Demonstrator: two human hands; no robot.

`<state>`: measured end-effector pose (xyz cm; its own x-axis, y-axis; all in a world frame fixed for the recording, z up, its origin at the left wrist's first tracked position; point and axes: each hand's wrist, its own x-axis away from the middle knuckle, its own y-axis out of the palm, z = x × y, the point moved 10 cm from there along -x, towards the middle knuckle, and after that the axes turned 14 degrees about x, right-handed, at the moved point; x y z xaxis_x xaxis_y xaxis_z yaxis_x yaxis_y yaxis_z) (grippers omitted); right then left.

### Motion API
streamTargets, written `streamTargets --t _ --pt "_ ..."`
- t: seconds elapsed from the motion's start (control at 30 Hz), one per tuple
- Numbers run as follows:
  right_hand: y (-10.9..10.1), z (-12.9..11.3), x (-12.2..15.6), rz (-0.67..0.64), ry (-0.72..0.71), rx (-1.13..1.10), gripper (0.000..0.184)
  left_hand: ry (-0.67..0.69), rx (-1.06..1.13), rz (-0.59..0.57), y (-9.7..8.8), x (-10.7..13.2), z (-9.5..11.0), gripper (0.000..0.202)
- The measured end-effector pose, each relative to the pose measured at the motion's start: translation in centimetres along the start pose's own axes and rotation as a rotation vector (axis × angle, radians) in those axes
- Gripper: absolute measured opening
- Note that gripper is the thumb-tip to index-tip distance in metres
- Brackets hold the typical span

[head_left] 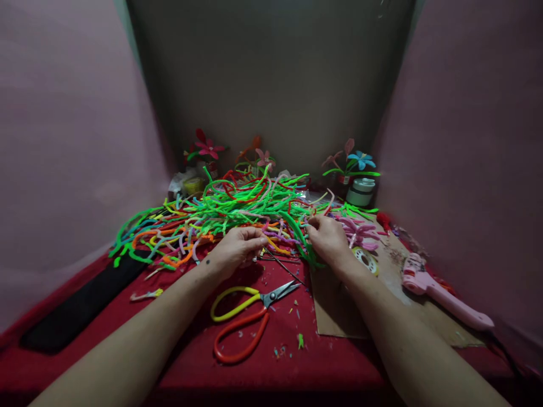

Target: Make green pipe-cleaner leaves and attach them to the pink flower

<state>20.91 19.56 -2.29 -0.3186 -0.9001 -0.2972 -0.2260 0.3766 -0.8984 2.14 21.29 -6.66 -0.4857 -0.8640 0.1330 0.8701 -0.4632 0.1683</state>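
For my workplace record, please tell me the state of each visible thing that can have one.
Left hand: pinching thin dark stem
Right hand: fingers curled, grip unclear
Scissors: lying unheld, blades slightly apart
Fuzzy stems: heaped, many bent
Pink tool: lying unheld
Cardboard: lying flat
Blue flower: petals spread
Red cloth: scattered with scraps

Hands (245, 244) and forearms (169, 316) are bare, the left wrist (216, 264) bearing a dark spot (207, 262).
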Motion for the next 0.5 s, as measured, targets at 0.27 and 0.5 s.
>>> streamTargets --t 0.27,0.5 --pt "1.8 -1.7 0.8 -0.150 -0.124 0.177 0.022 0.043 0.038 0.055 -0.3 0.5 1.2 0.026" --pt "2.3 -1.9 1.2 -0.133 -0.130 0.236 0.020 0.058 0.006 0.029 0.4 0.6 1.6 0.023"
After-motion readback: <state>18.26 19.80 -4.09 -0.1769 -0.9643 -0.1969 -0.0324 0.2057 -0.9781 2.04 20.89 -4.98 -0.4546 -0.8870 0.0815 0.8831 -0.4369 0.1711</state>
